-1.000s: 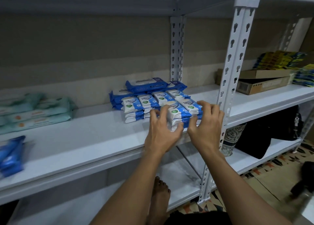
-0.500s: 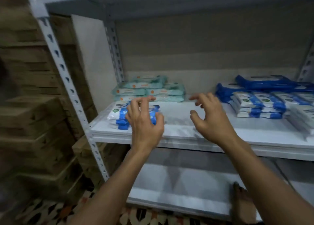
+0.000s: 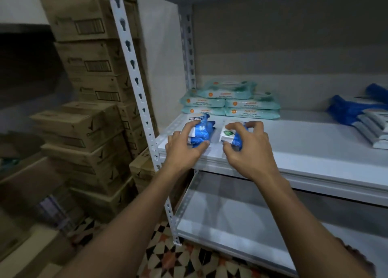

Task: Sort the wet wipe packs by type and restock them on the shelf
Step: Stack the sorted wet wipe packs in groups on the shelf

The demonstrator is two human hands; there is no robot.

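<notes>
Teal packs (image 3: 231, 101) sit stacked at the shelf's (image 3: 294, 143) back left corner, sorted. At its front left corner, left hand (image 3: 184, 147) and right hand (image 3: 249, 149) each grip blue packs (image 3: 201, 130), seemingly unsorted.

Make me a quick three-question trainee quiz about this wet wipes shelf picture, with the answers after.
1. True or false: the left hand grips a blue wipe pack on the shelf.
2. Which colour are the stacked antibacterial packs at the back? A teal, B red, C yellow.
3. Fill in: the right hand holds a blue-and-white pack to the ____ of the left hand's pack.

Key: 1 true; 2 A; 3 right.
</notes>
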